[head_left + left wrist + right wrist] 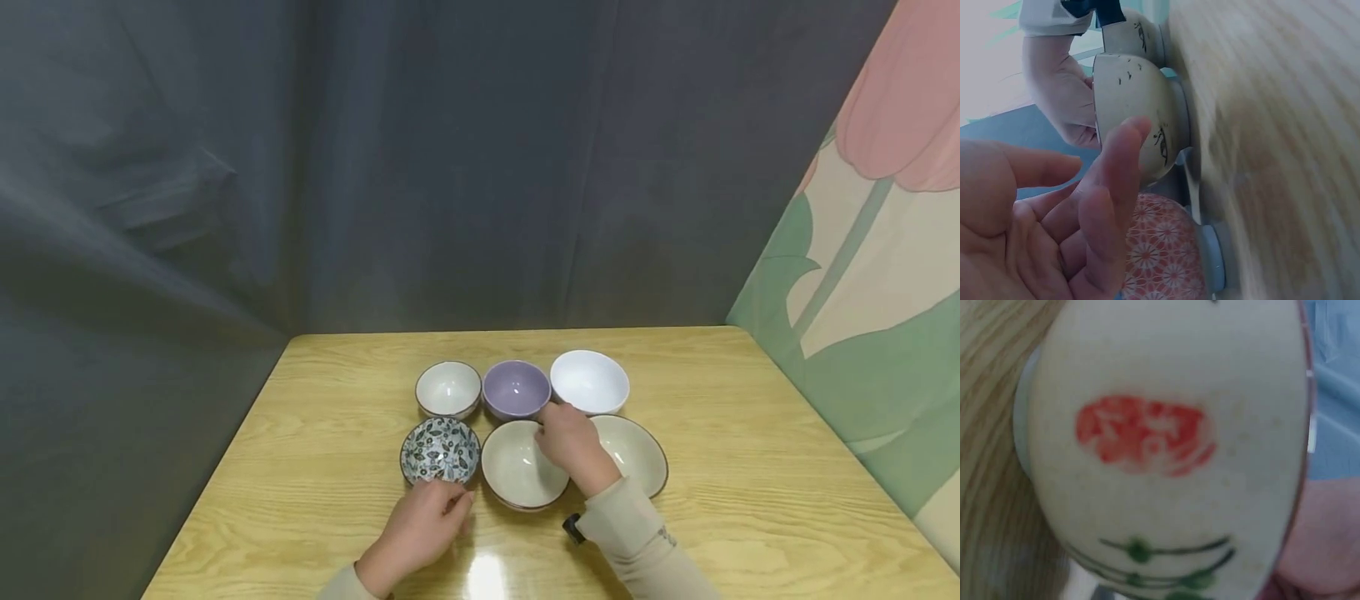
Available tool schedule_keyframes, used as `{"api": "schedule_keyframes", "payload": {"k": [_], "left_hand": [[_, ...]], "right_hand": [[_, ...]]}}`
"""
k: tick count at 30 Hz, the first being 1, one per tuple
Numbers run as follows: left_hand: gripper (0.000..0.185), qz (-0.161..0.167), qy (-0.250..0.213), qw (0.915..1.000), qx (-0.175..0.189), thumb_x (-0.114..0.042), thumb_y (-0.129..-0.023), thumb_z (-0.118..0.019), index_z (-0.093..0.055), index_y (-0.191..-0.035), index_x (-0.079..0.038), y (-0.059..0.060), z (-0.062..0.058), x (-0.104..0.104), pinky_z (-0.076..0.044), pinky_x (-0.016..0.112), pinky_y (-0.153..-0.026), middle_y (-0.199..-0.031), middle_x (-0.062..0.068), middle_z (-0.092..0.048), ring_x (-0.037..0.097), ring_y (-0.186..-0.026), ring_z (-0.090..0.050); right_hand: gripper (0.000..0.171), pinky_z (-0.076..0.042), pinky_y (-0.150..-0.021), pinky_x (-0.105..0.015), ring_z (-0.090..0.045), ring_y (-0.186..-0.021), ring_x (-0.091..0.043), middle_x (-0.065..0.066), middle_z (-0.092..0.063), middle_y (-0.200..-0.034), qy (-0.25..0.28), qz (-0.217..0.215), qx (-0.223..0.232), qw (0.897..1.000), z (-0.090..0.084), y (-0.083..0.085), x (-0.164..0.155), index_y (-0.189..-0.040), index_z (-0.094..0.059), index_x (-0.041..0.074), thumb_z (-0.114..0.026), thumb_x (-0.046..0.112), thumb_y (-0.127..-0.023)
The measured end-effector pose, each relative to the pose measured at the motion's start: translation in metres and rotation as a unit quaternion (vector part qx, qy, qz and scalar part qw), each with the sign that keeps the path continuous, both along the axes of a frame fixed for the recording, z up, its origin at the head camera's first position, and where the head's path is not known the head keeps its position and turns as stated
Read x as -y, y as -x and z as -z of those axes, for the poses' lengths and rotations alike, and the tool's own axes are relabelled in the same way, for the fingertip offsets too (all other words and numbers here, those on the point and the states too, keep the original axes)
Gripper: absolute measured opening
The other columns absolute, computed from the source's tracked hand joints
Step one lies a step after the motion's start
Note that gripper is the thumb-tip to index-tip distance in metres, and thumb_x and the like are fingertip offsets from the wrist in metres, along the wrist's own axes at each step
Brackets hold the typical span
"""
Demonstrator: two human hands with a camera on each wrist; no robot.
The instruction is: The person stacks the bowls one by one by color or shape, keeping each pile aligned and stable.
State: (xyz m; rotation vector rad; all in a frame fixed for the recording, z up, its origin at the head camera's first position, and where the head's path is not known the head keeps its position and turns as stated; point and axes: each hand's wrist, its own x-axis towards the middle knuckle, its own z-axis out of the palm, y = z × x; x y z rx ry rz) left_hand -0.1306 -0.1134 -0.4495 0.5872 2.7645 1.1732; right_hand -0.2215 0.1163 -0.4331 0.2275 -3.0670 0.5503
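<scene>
Gripping the cream bowl's rim, seemingly, right hand; left hand relaxed, holding nothing.

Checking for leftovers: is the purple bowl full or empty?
Empty: the purple bowl stands upright and the head view shows only its bare glazed inside.

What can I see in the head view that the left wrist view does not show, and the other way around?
Only the head view shows all six bowls in two rows on the table, with the purple bowl and the white bowl at the back. Only the left wrist view shows the outside of the patterned bowl, red with white flowers, and small dark marks on the cream bowl. Both show the left hand open near the patterned bowl and the right hand at the cream bowl.
</scene>
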Motion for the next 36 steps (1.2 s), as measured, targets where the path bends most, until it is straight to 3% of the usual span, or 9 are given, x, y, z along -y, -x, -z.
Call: {"api": "schedule_keyframes", "payload": {"k": [5, 10, 17, 27, 31, 36], "left_hand": [[0.034, 0.010, -0.061, 0.9952, 0.076, -0.021, -0.104, -0.052, -0.065, -0.077, -0.005, -0.002, 0.002, -0.003, -0.048, 0.025, -0.042, -0.061, -0.001, -0.066, 0.015, -0.040, -0.059], [0.033, 0.026, -0.082, 0.9915, 0.097, -0.025, -0.106, -0.048, -0.067, -0.095, 0.000, 0.000, 0.004, -0.006, -0.050, 0.024, -0.048, -0.061, 0.001, -0.067, 0.018, -0.043, -0.061], [0.044, 0.021, -0.070, 0.9921, 0.102, -0.037, -0.107, -0.043, -0.065, -0.087, -0.005, 0.002, 0.003, -0.010, -0.048, 0.026, -0.045, -0.060, 0.000, -0.066, 0.017, -0.045, -0.063], [0.059, -0.008, -0.061, 0.9959, 0.065, -0.050, -0.107, -0.032, -0.069, -0.095, -0.005, 0.002, -0.003, -0.012, -0.050, 0.025, -0.058, -0.077, 0.002, -0.069, 0.018, -0.053, -0.063], [0.059, -0.014, -0.063, 0.9970, 0.044, -0.049, -0.108, -0.030, -0.069, -0.089, -0.008, 0.001, -0.007, -0.011, -0.048, 0.026, -0.061, -0.080, 0.004, -0.068, 0.014, -0.055, -0.060], [0.062, -0.017, -0.062, 0.9976, 0.028, -0.047, -0.109, -0.026, -0.068, -0.084, -0.009, 0.002, -0.010, -0.011, -0.047, 0.026, -0.060, -0.077, 0.004, -0.067, 0.008, -0.055, -0.056]], "right_hand": [[0.010, -0.053, -0.065, -0.043, -0.065, -0.075, -0.026, -0.009, -0.070, -0.082, -0.002, -0.016, 0.026, 1.000, -0.003, 0.002, -0.002, -0.080, -0.069, 0.010, -0.069, 0.008, -0.089], [0.013, -0.049, -0.064, -0.037, -0.057, -0.071, -0.019, -0.004, -0.064, -0.078, 0.025, -0.030, 0.051, 0.998, -0.007, 0.003, -0.004, -0.079, -0.069, 0.011, -0.069, 0.010, -0.092], [0.014, -0.048, -0.067, -0.037, -0.054, -0.074, -0.018, -0.002, -0.061, -0.077, 0.046, -0.071, 0.037, 0.996, -0.009, -0.003, -0.013, -0.078, -0.066, 0.012, -0.068, 0.008, -0.091], [0.027, -0.040, -0.056, -0.028, -0.042, -0.060, -0.012, 0.003, -0.042, -0.062, 0.123, -0.136, -0.006, 0.983, -0.020, -0.018, -0.030, -0.069, -0.053, 0.013, -0.060, 0.005, -0.093], [0.020, -0.041, -0.058, -0.026, -0.044, -0.061, -0.009, 0.005, -0.046, -0.065, 0.149, -0.149, -0.018, 0.977, -0.022, -0.025, -0.035, -0.077, -0.060, 0.013, -0.059, 0.006, -0.095], [0.013, -0.045, -0.061, -0.026, -0.050, -0.066, -0.008, 0.005, -0.059, -0.075, 0.181, -0.145, -0.035, 0.972, -0.023, -0.033, -0.042, -0.097, -0.071, 0.008, -0.058, 0.006, -0.096]]}}
